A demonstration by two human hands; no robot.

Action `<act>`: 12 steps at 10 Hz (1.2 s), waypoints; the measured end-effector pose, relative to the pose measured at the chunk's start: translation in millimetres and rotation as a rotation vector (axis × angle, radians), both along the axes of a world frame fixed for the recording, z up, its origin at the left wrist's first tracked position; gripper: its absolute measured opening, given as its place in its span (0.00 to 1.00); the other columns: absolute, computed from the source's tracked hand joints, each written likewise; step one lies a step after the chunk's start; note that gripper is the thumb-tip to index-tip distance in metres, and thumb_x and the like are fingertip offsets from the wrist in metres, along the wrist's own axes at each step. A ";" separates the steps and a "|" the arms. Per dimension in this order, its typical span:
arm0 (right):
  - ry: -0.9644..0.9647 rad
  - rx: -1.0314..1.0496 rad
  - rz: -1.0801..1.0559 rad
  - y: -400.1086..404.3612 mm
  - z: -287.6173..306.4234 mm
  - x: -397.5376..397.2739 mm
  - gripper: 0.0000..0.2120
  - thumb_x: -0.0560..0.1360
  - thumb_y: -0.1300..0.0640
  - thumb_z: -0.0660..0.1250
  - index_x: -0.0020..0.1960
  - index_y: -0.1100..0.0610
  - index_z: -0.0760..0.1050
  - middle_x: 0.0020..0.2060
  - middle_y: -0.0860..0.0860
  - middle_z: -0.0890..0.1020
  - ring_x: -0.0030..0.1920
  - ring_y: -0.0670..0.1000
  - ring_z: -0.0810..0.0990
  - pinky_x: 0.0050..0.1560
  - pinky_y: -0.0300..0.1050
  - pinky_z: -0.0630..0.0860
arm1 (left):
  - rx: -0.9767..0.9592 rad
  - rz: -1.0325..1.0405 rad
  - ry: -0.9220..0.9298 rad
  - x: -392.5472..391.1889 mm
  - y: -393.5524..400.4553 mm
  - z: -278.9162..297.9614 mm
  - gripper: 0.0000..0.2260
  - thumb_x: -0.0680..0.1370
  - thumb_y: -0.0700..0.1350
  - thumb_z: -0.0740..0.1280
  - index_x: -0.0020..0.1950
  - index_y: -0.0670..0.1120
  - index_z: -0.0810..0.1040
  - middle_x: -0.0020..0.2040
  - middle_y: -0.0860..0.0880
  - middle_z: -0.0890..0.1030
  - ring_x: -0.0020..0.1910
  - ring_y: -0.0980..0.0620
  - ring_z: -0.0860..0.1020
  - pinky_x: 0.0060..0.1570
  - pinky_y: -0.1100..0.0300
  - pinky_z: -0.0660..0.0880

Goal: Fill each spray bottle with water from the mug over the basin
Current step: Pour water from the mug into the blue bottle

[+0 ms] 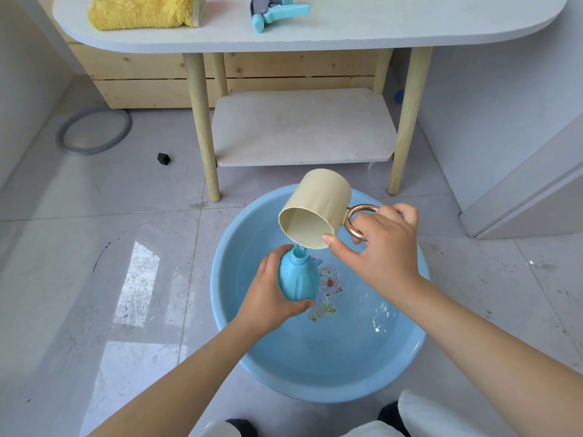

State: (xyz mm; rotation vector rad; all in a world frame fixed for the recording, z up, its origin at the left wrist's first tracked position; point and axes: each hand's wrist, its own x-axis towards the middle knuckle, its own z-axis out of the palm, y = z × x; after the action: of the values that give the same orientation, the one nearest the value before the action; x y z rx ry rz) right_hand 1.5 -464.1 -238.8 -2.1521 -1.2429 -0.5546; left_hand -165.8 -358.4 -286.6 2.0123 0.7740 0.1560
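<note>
My left hand (268,294) grips a light blue spray bottle (296,275) with no cap on, held upright over the blue basin (315,373). My right hand (381,244) holds a cream mug (318,209) by its gold ring handle (355,219), thumb against the rim. The mug is tipped far over, its mouth facing me, its lip just above the bottle's open neck. A thin trickle of water runs at the neck. The basin holds shallow water over a cartoon sticker.
A white table (347,29) stands behind the basin with a yellow towel (138,12) and blue spray heads (277,11) on top, and a lower shelf (303,130). A grey ring (94,134) and a small black cube (163,159) lie on the tiled floor at left.
</note>
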 end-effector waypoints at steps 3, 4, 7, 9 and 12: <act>-0.101 0.017 0.031 -0.1 -0.8 1.1 0.22 0.70 0.40 0.66 0.30 0.53 0.61 0.24 0.45 0.65 0.31 0.53 0.68 0.48 0.46 0.60 | -0.005 0.010 0.010 0.7 0.2 -0.5 0.42 0.62 0.49 0.80 0.67 0.62 0.59 0.61 0.60 0.66 0.54 0.64 0.66 0.45 0.79 0.63; -0.113 0.024 0.033 0.0 -1.7 1.3 0.22 0.70 0.40 0.66 0.30 0.54 0.62 0.24 0.46 0.66 0.31 0.53 0.68 0.49 0.47 0.60 | -0.005 0.009 0.016 0.1 -0.1 -1.1 0.42 0.62 0.49 0.81 0.69 0.59 0.60 0.61 0.60 0.66 0.54 0.64 0.66 0.47 0.75 0.63; -0.147 0.052 0.059 0.9 -3.1 2.1 0.23 0.70 0.40 0.67 0.29 0.55 0.64 0.23 0.47 0.66 0.31 0.54 0.69 0.50 0.47 0.62 | -0.014 0.010 0.027 -0.8 -0.7 -0.2 0.42 0.62 0.49 0.80 0.68 0.61 0.59 0.62 0.59 0.66 0.55 0.63 0.67 0.49 0.73 0.64; -0.178 0.062 0.062 1.1 -3.3 3.2 0.23 0.70 0.41 0.68 0.29 0.56 0.65 0.23 0.48 0.68 0.31 0.54 0.69 0.50 0.48 0.62 | -0.008 0.012 0.027 -0.3 -0.8 0.8 0.42 0.62 0.49 0.80 0.62 0.68 0.55 0.61 0.60 0.66 0.54 0.64 0.67 0.48 0.72 0.64; -0.176 0.045 0.057 0.4 -3.8 2.3 0.23 0.70 0.41 0.68 0.29 0.57 0.65 0.24 0.48 0.68 0.31 0.54 0.69 0.51 0.48 0.62 | 0.002 0.014 0.023 -0.4 -0.9 -1.4 0.42 0.62 0.49 0.80 0.63 0.66 0.55 0.61 0.60 0.66 0.55 0.62 0.67 0.52 0.67 0.64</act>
State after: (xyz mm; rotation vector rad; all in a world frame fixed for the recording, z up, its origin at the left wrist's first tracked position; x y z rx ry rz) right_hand 3.8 -463.7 -242.6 -2.0596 -1.3681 -0.7538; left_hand -166.2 -359.3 -288.0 2.0141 0.8026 0.1425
